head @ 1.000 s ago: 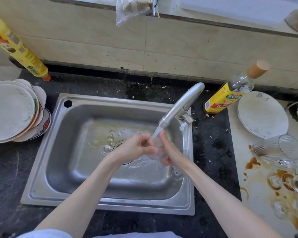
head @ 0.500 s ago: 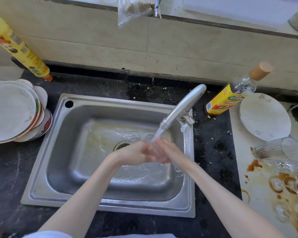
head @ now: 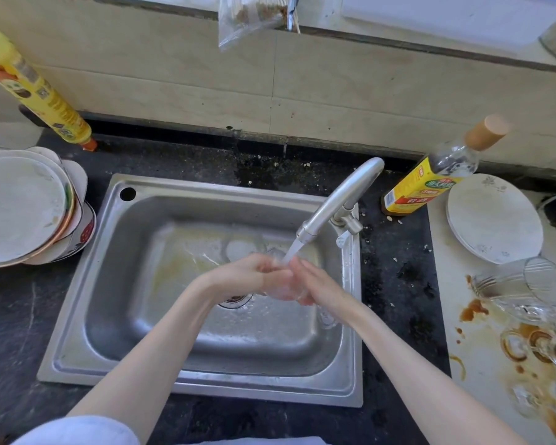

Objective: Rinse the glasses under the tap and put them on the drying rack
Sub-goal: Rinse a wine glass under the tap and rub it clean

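Since a second ago both hands have drawn closer beneath the tap (head: 341,200). The left hand (head: 247,276) curls around a clear glass (head: 281,292) and the right hand (head: 315,281) cups its other side, holding it over the sink (head: 109,284) so the stream runs onto it; stained glasses (head: 520,284) wait on the right surface (head: 482,332).

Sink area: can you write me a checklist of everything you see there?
Surface: black counter with crumbs; brown spills on the pale board at right.
Job's things: clear glass held under the running tap over the sink; more glasses lying at right.
Clutter: stacked plates, white plate, two yellow bottles.
Hands: left hand and right hand both hold the glass.
Cables: nothing seen.
Surroundings: tiled wall, hanging plastic bag.
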`<state>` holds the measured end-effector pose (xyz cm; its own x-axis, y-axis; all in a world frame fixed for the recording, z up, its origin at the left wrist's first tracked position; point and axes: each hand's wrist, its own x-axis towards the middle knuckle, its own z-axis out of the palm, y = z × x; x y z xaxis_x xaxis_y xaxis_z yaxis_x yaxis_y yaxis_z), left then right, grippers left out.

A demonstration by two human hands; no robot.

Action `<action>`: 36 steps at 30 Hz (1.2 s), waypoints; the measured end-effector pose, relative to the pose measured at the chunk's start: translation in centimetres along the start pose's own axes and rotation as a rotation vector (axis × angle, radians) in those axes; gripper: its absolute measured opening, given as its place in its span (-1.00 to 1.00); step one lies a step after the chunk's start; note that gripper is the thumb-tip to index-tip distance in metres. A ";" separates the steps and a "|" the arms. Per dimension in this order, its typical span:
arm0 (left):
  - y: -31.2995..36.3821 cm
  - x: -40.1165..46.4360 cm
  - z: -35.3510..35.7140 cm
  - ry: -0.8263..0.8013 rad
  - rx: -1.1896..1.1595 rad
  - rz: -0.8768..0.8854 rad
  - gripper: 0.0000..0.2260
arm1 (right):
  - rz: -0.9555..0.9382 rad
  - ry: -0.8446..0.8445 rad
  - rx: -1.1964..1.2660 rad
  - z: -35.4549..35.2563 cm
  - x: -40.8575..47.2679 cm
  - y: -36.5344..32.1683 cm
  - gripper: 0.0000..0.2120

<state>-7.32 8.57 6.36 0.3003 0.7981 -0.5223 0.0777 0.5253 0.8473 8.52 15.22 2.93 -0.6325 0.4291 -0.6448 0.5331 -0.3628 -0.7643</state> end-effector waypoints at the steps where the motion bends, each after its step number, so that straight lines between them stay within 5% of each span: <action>1: 0.0 0.0 -0.2 0.019 -0.008 0.000 -0.82 | -0.019 -0.009 0.025 0.1 0.1 0.4 -0.47; 7: -0.6 -0.3 -0.2 0.197 0.085 0.060 -0.88 | 0.126 -0.151 0.168 -0.5 0.4 0.6 -0.31; 9: -0.4 -0.3 -0.1 0.184 0.106 0.058 -0.95 | 0.087 -0.119 0.131 -0.5 0.4 0.5 -0.35; 13: -0.2 -0.2 -0.3 0.188 0.024 0.017 -0.75 | 0.031 -0.061 -0.003 -0.3 -0.4 -0.2 -0.58; 20: -0.9 -0.1 -0.2 0.281 -0.006 0.071 -0.92 | 0.152 -0.137 0.150 0.0 0.5 0.3 -0.28; 23: -0.9 0.0 -0.7 0.247 0.010 0.037 -0.96 | 0.022 -0.129 0.092 0.0 0.4 0.6 -0.49; 25: -0.9 0.1 -0.7 0.245 0.059 -0.023 -0.82 | -0.021 -0.137 0.031 -0.1 0.0 0.7 -0.59; 29: -1.1 0.3 0.5 0.377 0.125 0.043 -0.72 | 0.051 -0.047 0.042 0.5 -0.2 -0.2 -0.60; 32: -1.1 0.7 1.6 0.491 0.180 0.128 -0.72 | 0.160 0.025 0.047 1.0 0.1 -0.8 -0.28; 36: -0.6 1.7 1.9 0.765 0.219 0.151 -0.57 | 0.118 0.216 0.050 2.4 0.1 -1.1 -0.35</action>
<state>-5.08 9.04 5.12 -0.4050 0.8782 -0.2546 0.2963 0.3895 0.8720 6.49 13.68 3.75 -0.4299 0.5463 -0.7188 0.5644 -0.4588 -0.6862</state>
